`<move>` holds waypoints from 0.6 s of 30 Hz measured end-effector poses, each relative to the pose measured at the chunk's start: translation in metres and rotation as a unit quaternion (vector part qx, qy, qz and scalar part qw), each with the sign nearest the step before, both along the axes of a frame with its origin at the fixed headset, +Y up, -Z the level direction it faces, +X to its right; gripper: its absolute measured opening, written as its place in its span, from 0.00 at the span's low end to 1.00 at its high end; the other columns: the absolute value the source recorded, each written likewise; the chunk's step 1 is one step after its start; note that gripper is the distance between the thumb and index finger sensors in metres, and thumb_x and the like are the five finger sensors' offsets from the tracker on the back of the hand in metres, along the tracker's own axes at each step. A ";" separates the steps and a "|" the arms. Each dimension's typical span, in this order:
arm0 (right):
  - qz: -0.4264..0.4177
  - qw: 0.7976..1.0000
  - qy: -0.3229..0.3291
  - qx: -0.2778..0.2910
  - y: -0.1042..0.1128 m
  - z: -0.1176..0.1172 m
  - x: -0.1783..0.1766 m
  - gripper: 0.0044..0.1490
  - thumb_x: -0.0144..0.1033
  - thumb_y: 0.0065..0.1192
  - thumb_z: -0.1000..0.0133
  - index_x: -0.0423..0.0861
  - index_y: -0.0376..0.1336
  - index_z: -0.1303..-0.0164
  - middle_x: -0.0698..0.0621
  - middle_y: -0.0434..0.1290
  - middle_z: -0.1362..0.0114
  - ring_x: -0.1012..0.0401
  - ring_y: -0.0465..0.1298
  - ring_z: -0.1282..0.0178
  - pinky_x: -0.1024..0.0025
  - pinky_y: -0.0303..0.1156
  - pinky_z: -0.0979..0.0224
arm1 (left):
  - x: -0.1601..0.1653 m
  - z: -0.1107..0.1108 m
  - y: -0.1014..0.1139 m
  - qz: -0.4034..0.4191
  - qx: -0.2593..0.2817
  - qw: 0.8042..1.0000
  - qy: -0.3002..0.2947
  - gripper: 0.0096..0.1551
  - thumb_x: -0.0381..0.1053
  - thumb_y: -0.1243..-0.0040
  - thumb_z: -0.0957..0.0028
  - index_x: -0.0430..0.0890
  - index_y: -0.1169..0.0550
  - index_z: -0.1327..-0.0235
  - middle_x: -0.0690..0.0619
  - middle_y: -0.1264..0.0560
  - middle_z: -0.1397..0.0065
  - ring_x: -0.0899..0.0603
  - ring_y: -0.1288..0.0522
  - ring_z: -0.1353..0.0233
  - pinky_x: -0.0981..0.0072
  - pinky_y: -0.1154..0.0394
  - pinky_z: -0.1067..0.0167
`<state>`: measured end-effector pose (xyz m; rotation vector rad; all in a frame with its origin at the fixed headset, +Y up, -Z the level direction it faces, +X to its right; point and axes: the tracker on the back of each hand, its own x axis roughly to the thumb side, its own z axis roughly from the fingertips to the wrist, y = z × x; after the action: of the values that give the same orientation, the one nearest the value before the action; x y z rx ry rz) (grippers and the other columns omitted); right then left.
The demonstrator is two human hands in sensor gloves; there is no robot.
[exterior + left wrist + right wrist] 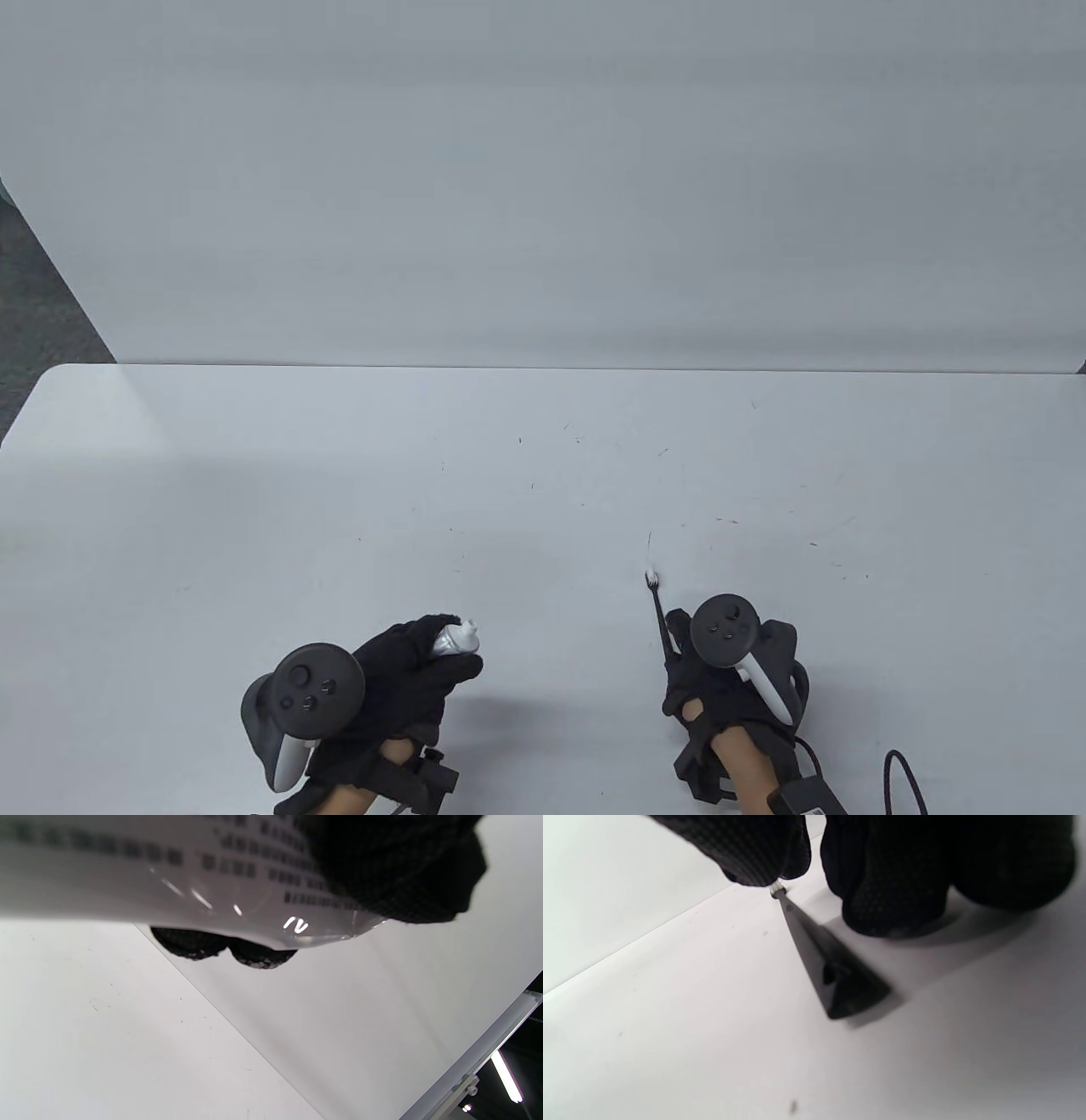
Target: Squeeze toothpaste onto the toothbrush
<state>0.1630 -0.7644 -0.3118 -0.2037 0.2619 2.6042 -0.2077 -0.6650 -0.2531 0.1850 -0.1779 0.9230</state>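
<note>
Overhead, white table (254, 509) carries both gloved hands near its front edge. Left hand (407, 671) grips the toothpaste tube (456, 638), fingers wrapped round it, nozzle end poking out toward the table's far side; contents not visible. Right hand (721, 679), well apart, holds the black toothbrush (657, 607) by its handle, white bristle head (652, 579) pointing away. Tube and brush are not touching.

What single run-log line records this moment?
left hand: grips white toothpaste tube | right hand: holds black toothbrush, white-bristled head away | tube, brush apart
</note>
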 end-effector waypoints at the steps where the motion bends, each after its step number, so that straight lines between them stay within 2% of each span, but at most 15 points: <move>1: 0.000 1.000 -0.004 0.006 0.003 0.001 0.002 0.38 0.37 0.63 0.52 0.47 0.60 0.29 0.40 0.74 0.42 0.51 0.82 0.61 0.48 0.80 0.59 | -0.001 0.001 0.001 0.015 0.002 1.000 -0.002 0.39 0.60 0.28 0.71 0.44 0.18 0.46 0.43 0.17 0.46 0.37 0.18 0.44 0.39 0.24 0.47; 6: 0.004 0.995 -0.039 0.090 0.036 0.011 0.009 0.39 0.41 0.63 0.52 0.44 0.60 0.28 0.40 0.74 0.42 0.51 0.81 0.62 0.49 0.80 0.61 | -0.002 0.004 0.003 0.091 0.022 0.995 -0.023 0.36 0.58 0.26 0.67 0.45 0.17 0.44 0.43 0.15 0.44 0.37 0.17 0.43 0.40 0.22 0.48; 7: -0.001 0.991 -0.033 0.127 0.046 0.016 0.006 0.39 0.41 0.63 0.52 0.43 0.60 0.29 0.40 0.74 0.41 0.51 0.81 0.62 0.49 0.80 0.61 | -0.002 0.004 0.002 0.117 0.024 0.992 -0.037 0.36 0.57 0.26 0.67 0.46 0.17 0.44 0.43 0.15 0.43 0.37 0.16 0.41 0.39 0.22 0.47; 8: -0.004 0.990 -0.030 0.135 0.047 0.017 0.006 0.39 0.41 0.62 0.52 0.43 0.60 0.29 0.40 0.73 0.41 0.51 0.81 0.61 0.49 0.80 0.60 | -0.002 0.004 0.002 0.126 0.024 0.991 -0.042 0.35 0.57 0.25 0.66 0.47 0.17 0.43 0.43 0.15 0.42 0.37 0.16 0.40 0.39 0.22 0.46; 10: -0.043 0.981 0.001 0.189 0.056 0.025 -0.004 0.39 0.40 0.62 0.52 0.40 0.60 0.30 0.39 0.71 0.37 0.49 0.81 0.55 0.46 0.79 0.56 | -0.001 0.004 0.000 0.161 0.025 0.985 -0.052 0.34 0.57 0.24 0.66 0.48 0.16 0.43 0.44 0.14 0.41 0.38 0.16 0.39 0.39 0.22 0.45; 11: -0.072 0.975 0.027 0.210 0.059 0.029 -0.011 0.38 0.40 0.62 0.52 0.40 0.61 0.31 0.38 0.69 0.35 0.47 0.80 0.52 0.44 0.78 0.53 | 0.000 0.004 -0.001 0.173 0.023 0.983 -0.058 0.37 0.57 0.23 0.66 0.44 0.16 0.42 0.45 0.14 0.41 0.38 0.16 0.38 0.39 0.22 0.44; 12: -0.108 0.967 0.061 0.223 0.062 0.033 -0.021 0.39 0.40 0.63 0.52 0.40 0.61 0.31 0.38 0.68 0.33 0.46 0.79 0.48 0.41 0.77 0.50 | 0.001 0.004 -0.003 0.187 0.019 0.980 -0.065 0.37 0.57 0.23 0.66 0.45 0.16 0.42 0.45 0.14 0.40 0.38 0.16 0.38 0.39 0.22 0.44; 14: -0.173 0.949 0.130 0.227 0.065 0.040 -0.040 0.40 0.41 0.64 0.52 0.40 0.60 0.30 0.37 0.63 0.28 0.42 0.75 0.41 0.35 0.72 0.43 | 0.005 0.005 -0.006 0.203 0.010 0.977 -0.072 0.37 0.58 0.22 0.67 0.48 0.15 0.42 0.46 0.14 0.39 0.38 0.17 0.37 0.38 0.23 0.43; 15: -0.215 0.937 0.169 0.215 0.067 0.044 -0.053 0.41 0.42 0.64 0.52 0.41 0.59 0.30 0.37 0.61 0.26 0.42 0.74 0.37 0.33 0.70 0.40 | 0.007 0.005 -0.008 0.209 0.006 0.975 -0.072 0.37 0.58 0.21 0.68 0.49 0.15 0.42 0.50 0.15 0.38 0.38 0.18 0.37 0.38 0.24 0.42; 16: -0.249 0.928 0.195 0.198 0.067 0.047 -0.062 0.43 0.44 0.65 0.52 0.41 0.58 0.28 0.36 0.58 0.25 0.40 0.71 0.34 0.29 0.67 0.38 | 0.008 0.006 -0.009 0.212 0.004 0.975 -0.072 0.37 0.59 0.21 0.68 0.50 0.14 0.42 0.47 0.15 0.37 0.37 0.19 0.36 0.37 0.25 0.40; 18: -0.319 0.903 0.243 0.156 0.064 0.054 -0.082 0.46 0.45 0.67 0.52 0.41 0.54 0.26 0.37 0.52 0.21 0.38 0.65 0.28 0.24 0.60 0.35 | 0.012 0.006 -0.013 0.220 0.001 0.972 -0.080 0.36 0.60 0.21 0.68 0.53 0.14 0.42 0.50 0.17 0.34 0.36 0.21 0.33 0.37 0.27 0.38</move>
<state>0.0811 -0.7000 -0.2576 0.5650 0.0562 1.9569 -0.1953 -0.6783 -0.2469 0.1531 -0.2941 1.3809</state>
